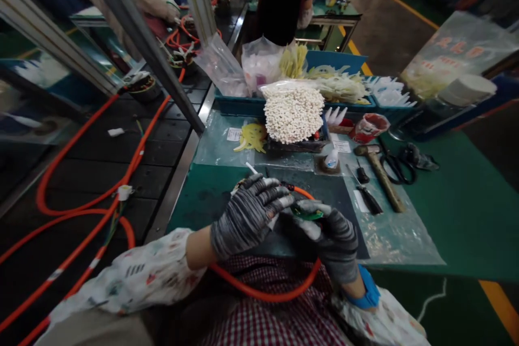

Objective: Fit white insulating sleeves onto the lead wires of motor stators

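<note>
Matt knit, slick film

The left hand (249,216) and right hand (334,238) wear matt, ribbed knit-cloth gloves (239,224). Clock directions run from these: at 6, matt woven checked cloth (270,330) and a smooth, plastic-looking orange cable (271,297); at 11, a metal post (150,38) and glossy, crinkled plastic bags (223,67); at 12, a matt, knobbly bundle (294,113); at 2, a dull wooden hammer handle (386,184); at 3, a shiny, wrinkled plastic sheet (409,243).
</note>
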A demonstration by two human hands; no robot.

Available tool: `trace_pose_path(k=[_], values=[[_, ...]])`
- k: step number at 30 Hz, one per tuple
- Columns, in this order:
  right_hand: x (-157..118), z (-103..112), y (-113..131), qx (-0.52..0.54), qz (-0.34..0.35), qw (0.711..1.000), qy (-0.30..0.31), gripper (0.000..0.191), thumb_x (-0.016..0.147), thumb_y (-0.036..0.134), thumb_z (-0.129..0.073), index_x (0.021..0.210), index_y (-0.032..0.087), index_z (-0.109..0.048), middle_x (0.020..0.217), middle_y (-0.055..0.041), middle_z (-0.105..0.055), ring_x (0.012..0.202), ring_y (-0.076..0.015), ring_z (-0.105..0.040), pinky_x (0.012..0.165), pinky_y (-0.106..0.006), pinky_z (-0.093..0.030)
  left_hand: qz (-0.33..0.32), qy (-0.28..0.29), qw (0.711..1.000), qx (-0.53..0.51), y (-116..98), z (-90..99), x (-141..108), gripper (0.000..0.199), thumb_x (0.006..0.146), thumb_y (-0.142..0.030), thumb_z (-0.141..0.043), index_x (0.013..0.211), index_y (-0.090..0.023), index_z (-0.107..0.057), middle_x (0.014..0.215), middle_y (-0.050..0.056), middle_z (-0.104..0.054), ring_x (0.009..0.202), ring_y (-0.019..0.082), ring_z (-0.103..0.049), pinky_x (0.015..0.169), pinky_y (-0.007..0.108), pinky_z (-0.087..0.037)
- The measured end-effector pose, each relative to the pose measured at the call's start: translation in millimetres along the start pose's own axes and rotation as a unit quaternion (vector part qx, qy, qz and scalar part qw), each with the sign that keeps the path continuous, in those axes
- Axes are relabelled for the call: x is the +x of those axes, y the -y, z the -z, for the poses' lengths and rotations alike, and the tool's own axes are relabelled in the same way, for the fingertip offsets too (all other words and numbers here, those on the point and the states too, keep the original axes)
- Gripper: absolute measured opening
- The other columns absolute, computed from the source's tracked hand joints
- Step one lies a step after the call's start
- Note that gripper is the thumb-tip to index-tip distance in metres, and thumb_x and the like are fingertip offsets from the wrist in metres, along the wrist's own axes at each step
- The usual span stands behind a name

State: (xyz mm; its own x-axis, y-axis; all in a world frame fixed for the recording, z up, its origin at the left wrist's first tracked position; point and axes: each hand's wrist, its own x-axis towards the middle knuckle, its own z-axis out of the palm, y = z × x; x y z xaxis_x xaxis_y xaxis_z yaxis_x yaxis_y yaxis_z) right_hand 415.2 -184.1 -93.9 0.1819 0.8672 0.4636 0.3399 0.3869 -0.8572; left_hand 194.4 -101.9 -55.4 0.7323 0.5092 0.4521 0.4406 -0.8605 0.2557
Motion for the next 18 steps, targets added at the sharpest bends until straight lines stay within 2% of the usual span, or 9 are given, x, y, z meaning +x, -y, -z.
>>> trace_pose_path(k=[4,6,8,11,12,13,14,16,18], values=[[11.4,-31.7,10.5,0.055,-0.082,0.991,-0.089,0.015,0.099,0.037,-0.085,0.11,0.027,-0.08,0.106,-0.0049,-0.089,0.094,-0.0251,-0.086,0.087,-0.041,-0.073,0.115,-0.099,0.988,-0.037,-28.4,-20.7,-13.7,0.064,0.11,-0.032,-0.054,0.171,-0.018,-0.042,0.164,0.016,-0.064,0.157,0.03,-0.056,0.131,0.051,-0.049],[16.9,-46.0,16.1,0.079,-0.13,0.979,-0.134,0.02,0.098,0.043,-0.084,0.105,0.025,-0.08,0.106,-0.0061,-0.089,0.097,-0.0256,-0.085,0.09,-0.043,-0.071,0.136,-0.114,0.983,-0.042,-34.3,-23.8,-17.6,0.076,0.109,-0.036,-0.055,0.177,-0.015,-0.027,0.172,0.02,-0.054,0.165,0.032,-0.047,0.134,0.054,-0.046],[20.4,-54.4,18.7,0.096,-0.164,0.97,-0.152,0.025,0.097,0.048,-0.083,0.103,0.023,-0.08,0.109,-0.007,-0.089,0.1,-0.0265,-0.084,0.093,-0.044,-0.069,0.126,-0.094,0.987,-0.039,-27.0,-18.2,-17.4,0.071,0.108,-0.033,-0.054,0.175,-0.017,-0.035,0.17,0.019,-0.057,0.165,0.033,-0.048,0.138,0.058,-0.04],[23.5,-56.8,17.1,0.117,-0.186,0.965,-0.144,0.03,0.096,0.052,-0.082,0.103,0.023,-0.081,0.108,-0.0071,-0.089,0.098,-0.0278,-0.084,0.092,-0.046,-0.068,0.145,0.024,0.989,-0.021,16.5,1.9,-5.0,0.041,0.105,-0.032,-0.058,0.143,-0.027,-0.073,0.146,0.007,-0.078,0.154,0.031,-0.061,0.143,0.061,-0.029],[24.2,-56.2,15.9,0.122,-0.184,0.965,-0.139,0.03,0.096,0.053,-0.081,0.103,0.024,-0.081,0.106,-0.0064,-0.089,0.096,-0.0275,-0.084,0.089,-0.045,-0.069,0.2,0.076,0.977,0.001,38.4,8.5,2.4,0.03,0.104,-0.033,-0.062,0.128,-0.032,-0.08,0.135,0.001,-0.083,0.147,0.028,-0.067,0.142,0.056,-0.031],[24.5,-55.6,14.8,0.125,-0.179,0.966,-0.136,0.03,0.097,0.054,-0.081,0.102,0.024,-0.081,0.103,-0.0057,-0.089,0.093,-0.0271,-0.084,0.087,-0.045,-0.069,0.253,0.079,0.964,0.023,62.0,13.4,10.6,0.029,0.105,-0.032,-0.061,0.126,-0.028,-0.081,0.134,0.005,-0.083,0.139,0.028,-0.071,0.137,0.054,-0.041],[24.5,-55.1,13.6,0.127,-0.172,0.968,-0.133,0.03,0.097,0.054,-0.081,0.101,0.024,-0.081,0.101,-0.0054,-0.089,0.091,-0.0268,-0.084,0.086,-0.044,-0.07,0.295,0.071,0.952,0.045,85.8,16.0,19.1,0.037,0.107,-0.029,-0.057,0.137,-0.021,-0.077,0.143,0.013,-0.078,0.137,0.031,-0.072,0.129,0.055,-0.049],[22.8,-55.1,11.5,0.131,-0.162,0.971,-0.12,0.029,0.097,0.053,-0.081,0.101,0.025,-0.081,0.101,-0.0059,-0.089,0.092,-0.0267,-0.084,0.087,-0.045,-0.07,0.343,0.092,0.933,0.066,128.5,13.4,33.5,0.052,0.098,-0.029,-0.073,0.149,-0.017,-0.07,0.152,0.019,-0.072,0.135,0.037,-0.071,0.119,0.055,-0.056],[19.3,-55.8,9.1,0.131,-0.154,0.973,-0.112,0.027,0.097,0.052,-0.083,0.102,0.025,-0.081,0.104,-0.0071,-0.089,0.095,-0.0273,-0.084,0.09,-0.047,-0.07,0.375,0.116,0.917,0.072,158.3,3.5,41.4,0.067,0.089,-0.029,-0.085,0.152,-0.016,-0.067,0.134,0.019,-0.08,0.12,0.037,-0.077,0.108,0.05,-0.061]])
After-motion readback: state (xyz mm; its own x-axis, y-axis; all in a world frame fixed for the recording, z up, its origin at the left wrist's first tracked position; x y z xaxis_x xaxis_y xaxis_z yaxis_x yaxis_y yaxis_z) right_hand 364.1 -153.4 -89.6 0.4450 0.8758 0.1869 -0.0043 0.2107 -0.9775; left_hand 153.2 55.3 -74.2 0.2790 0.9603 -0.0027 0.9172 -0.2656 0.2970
